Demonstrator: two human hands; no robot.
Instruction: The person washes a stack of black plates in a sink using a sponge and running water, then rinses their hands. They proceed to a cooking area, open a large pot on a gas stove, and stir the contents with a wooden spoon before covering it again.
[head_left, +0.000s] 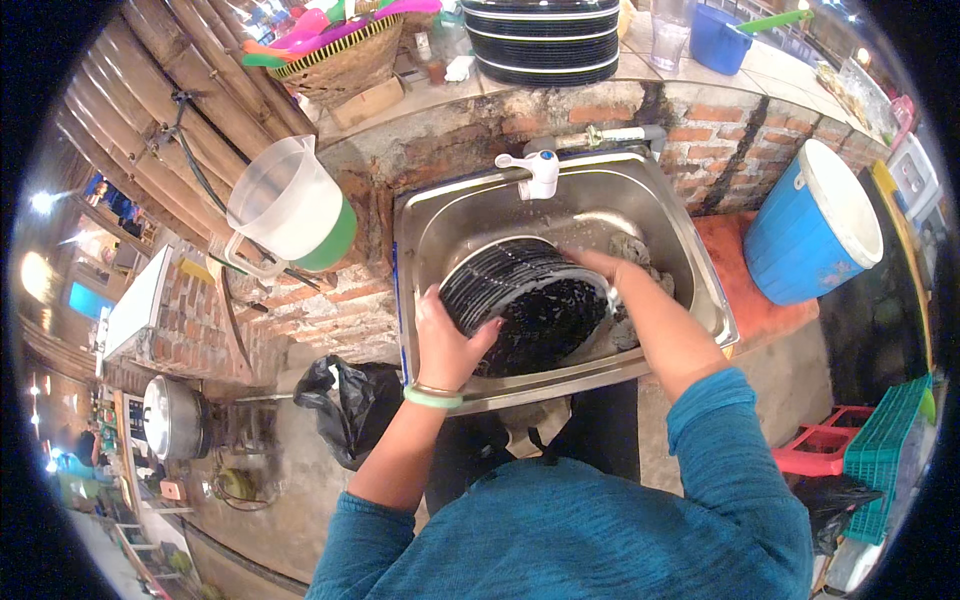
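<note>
A thick stack of black plates (551, 319) stands tilted in the stainless steel sink (442, 180), its wet top face towards me with specks of suds. My left hand (450, 337) grips the stack's left side, thumb over the rim. My right hand (604, 266) is at the upper right edge of the stack; its fingers are partly hidden behind the plates, and some white foam shows near the wrist. A grey cloth or scrubber (634, 251) lies in the basin beyond the right hand. The white tap (538, 174) is at the back of the sink.
On the left stands a plastic pitcher (289, 202) with green liquid in its base. A blue bucket (802, 232) is at the right. The ledge behind holds another stack of black dishes (541, 41), a woven basket (345, 64) and a blue container (718, 41). A black plastic bag (345, 412) hangs below left.
</note>
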